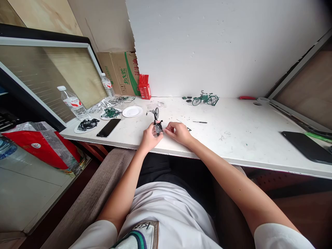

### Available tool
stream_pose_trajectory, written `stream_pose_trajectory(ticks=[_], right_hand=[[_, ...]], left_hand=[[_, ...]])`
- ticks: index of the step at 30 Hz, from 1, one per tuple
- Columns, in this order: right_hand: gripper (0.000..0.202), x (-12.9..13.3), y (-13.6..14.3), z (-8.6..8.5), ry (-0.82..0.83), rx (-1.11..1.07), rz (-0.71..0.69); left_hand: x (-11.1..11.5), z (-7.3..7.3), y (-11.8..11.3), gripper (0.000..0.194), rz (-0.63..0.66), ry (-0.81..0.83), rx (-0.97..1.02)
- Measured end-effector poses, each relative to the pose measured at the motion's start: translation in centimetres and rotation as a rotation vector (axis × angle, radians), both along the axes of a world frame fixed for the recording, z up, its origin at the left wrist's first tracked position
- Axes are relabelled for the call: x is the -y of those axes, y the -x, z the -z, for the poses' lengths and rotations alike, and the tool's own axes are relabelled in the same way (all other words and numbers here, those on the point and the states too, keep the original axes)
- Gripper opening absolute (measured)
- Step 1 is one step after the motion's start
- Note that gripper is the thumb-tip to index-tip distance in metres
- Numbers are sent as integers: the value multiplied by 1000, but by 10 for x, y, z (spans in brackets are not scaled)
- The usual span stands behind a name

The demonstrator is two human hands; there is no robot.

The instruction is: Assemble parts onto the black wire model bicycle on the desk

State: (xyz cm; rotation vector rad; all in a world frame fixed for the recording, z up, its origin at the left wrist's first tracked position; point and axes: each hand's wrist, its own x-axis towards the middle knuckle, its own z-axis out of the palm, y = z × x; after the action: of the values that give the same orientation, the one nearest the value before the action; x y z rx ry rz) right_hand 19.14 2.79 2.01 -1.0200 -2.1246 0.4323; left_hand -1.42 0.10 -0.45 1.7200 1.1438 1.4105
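Observation:
A small black model bicycle (156,121) stands near the front edge of the white table, its handlebar end pointing away from me. My left hand (151,137) grips its near end, fingers closed around the rear wheel area. To the right, my right hand (178,132) has thumb and forefinger pinched together close to that wheel. Whatever thin piece may be between those fingertips is too small to make out. Just beyond the right hand lies a small black part (189,129).
At the back stands a green model bicycle (205,98). Left are a phone (109,127), a white plate (132,111), plates of black parts (88,124) and green parts (111,112), and water bottles (75,103). A thin tool (200,121) lies right; a black tablet-like slab (306,146) lies far right.

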Motion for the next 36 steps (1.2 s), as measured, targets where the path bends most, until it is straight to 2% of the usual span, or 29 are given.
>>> stream_pose_trajectory(ticks=[9,16,25,36], right_hand=[[20,0,1,1,-55,42,1],[20,2,3,1,-101,97,34],[19,5,3,-1,-140,137,60],[18,1,2,2,-133,156,67]], left_hand=[[-4,-4,2,62,-11,35,-16],[-5,0,2,70,-14,63,6],[-5,-6,0,68,36,103,38],[-9,4,3,74,68,99,45]])
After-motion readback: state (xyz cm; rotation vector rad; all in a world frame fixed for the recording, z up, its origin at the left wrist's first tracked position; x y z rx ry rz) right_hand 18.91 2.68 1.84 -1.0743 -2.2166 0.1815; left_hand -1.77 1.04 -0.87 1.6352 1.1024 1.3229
